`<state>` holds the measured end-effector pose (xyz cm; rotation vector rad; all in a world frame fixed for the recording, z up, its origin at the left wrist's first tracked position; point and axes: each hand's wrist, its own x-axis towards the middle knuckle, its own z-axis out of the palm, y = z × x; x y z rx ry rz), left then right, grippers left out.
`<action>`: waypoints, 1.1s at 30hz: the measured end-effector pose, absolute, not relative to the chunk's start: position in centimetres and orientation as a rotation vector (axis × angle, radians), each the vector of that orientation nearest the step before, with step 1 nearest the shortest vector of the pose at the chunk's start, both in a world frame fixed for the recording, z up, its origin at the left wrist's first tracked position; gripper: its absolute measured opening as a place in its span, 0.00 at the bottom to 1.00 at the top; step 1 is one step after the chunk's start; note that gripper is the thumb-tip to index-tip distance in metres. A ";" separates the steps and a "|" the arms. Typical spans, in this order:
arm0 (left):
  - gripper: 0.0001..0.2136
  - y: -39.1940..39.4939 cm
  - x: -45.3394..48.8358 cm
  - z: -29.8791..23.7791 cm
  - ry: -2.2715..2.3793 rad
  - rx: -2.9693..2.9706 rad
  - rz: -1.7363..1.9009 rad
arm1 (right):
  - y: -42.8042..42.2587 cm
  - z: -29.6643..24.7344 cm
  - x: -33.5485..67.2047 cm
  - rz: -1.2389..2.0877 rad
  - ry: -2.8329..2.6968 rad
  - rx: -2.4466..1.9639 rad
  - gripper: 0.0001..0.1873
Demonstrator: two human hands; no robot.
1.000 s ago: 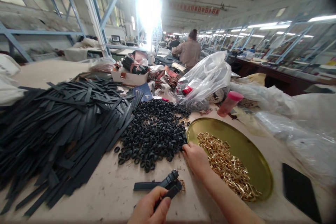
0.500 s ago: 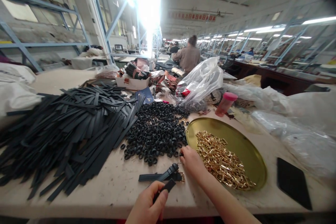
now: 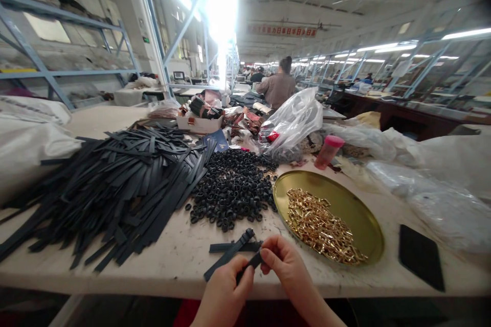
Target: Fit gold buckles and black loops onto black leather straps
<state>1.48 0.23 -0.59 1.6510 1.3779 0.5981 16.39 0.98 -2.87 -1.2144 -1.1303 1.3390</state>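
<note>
My left hand (image 3: 226, 286) is closed round a short black strap (image 3: 253, 261) that points up and right. At the far end of this strap, the fingers of my right hand (image 3: 283, 260) pinch together; whether a small loop is also between them is hidden. Just beyond my hands lie two more black straps (image 3: 226, 260) crossing each other on the table. A heap of small black loops (image 3: 233, 189) sits farther back. To the right, a round gold tray (image 3: 366, 219) bears a pile of gold buckles (image 3: 322, 225).
A big heap of black strips (image 3: 126, 184) covers the table's left side. A dark flat pad (image 3: 420, 256) lies at right. Behind stand a pink-lidded jar (image 3: 329, 152), a clear plastic bag (image 3: 295, 122) and a white box (image 3: 199, 123). A person (image 3: 279, 87) stands farther off.
My right hand has moved from the edge of the loop heap down to the strap's end at my left hand. The view has shifted slightly.
</note>
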 end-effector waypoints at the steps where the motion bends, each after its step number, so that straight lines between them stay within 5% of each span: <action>1: 0.12 0.1 1.3 -0.6 1.355 1.634 0.563 | 0.7 -3.0 16.4 1.325 -1.128 -1.214 0.19; 33: 0.07 1.3 0.7 -1.8 1.292 1.389 0.471 | -0.8 -5.2 14.9 2.002 -0.422 -0.940 0.20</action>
